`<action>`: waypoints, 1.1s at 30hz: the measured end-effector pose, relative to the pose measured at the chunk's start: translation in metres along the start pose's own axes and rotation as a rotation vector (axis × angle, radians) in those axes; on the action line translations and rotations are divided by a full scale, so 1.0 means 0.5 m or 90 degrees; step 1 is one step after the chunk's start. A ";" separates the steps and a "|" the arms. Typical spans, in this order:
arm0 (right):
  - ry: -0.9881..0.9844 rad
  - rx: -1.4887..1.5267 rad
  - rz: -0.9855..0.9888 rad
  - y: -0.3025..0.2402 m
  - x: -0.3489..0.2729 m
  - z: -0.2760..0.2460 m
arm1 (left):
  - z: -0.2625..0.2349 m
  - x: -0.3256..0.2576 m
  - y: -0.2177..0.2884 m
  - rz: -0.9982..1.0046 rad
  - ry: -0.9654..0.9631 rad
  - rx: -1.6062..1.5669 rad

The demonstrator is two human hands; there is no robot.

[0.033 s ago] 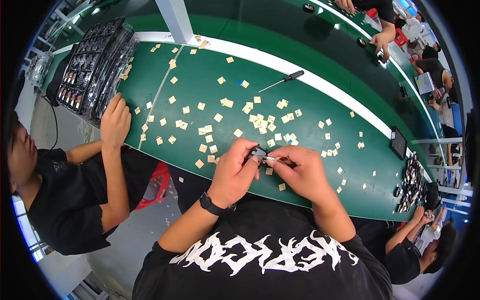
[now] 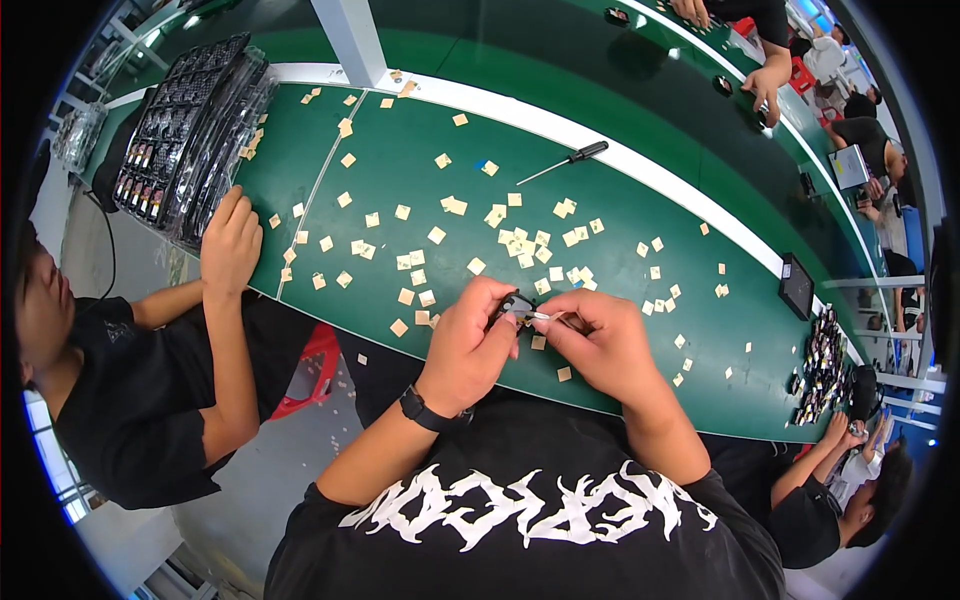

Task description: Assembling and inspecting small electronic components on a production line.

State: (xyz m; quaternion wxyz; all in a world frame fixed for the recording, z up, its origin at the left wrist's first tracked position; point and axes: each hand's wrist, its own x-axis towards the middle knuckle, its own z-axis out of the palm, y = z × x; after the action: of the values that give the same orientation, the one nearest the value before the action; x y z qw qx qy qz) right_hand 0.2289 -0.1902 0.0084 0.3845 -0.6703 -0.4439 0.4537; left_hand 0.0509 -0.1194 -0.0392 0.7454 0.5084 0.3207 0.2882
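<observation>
Hands meet over the near edge of the green bench [image 2: 400, 140], and between them we see a small dark part [image 2: 517, 303], pinched at the fingertips of the left hand [image 2: 468, 345]. The part sits at about one o'clock from that hand's knuckles and at ten o'clock from the right hand [image 2: 598, 345]. A thin pale strip [image 2: 545, 316] runs from the part toward the right hand, whose thumb and forefinger are pressed together on its end. We cannot tell what the strip is made of; it is too small.

Left grip: fingers curled and closed on the dark part. Right grip: fingertips shut on the strip, the other fingers folded under. A black wristwatch [image 2: 420, 408] sits on the left wrist.

Small tan squares [image 2: 520, 240] lie scattered over the bench from ten to two o'clock of the hands, some just beside the fingers, none between the two hands. A black-handled screwdriver [image 2: 568, 160] lies well apart at twelve o'clock. Stacked dark trays [image 2: 190, 140] stand at the far left, around ten o'clock. Another person's hand [image 2: 232, 245] rests flat on the bench edge at nine o'clock, near the trays. A small black device [image 2: 797, 286] lies at three o'clock, with more trays of parts [image 2: 822, 365] beyond it.
</observation>
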 end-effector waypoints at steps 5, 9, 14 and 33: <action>0.024 0.037 -0.033 0.014 0.000 0.012 | 0.003 -0.002 -0.011 0.089 -0.007 0.216; 0.038 0.012 -0.097 0.014 0.004 0.018 | 0.002 -0.005 -0.011 0.109 -0.021 0.244; 0.014 0.058 -0.017 0.011 0.009 0.015 | -0.015 -0.009 -0.007 0.094 -0.107 0.212; -0.047 0.133 0.105 0.026 0.050 0.002 | -0.039 -0.011 -0.010 0.077 -0.223 0.103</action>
State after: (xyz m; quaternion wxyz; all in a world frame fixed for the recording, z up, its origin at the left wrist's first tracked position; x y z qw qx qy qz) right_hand 0.2361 -0.1706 -0.0105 0.3970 -0.6438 -0.3517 0.5515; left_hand 0.0330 -0.1139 -0.0486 0.7277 0.6276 0.1768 0.2129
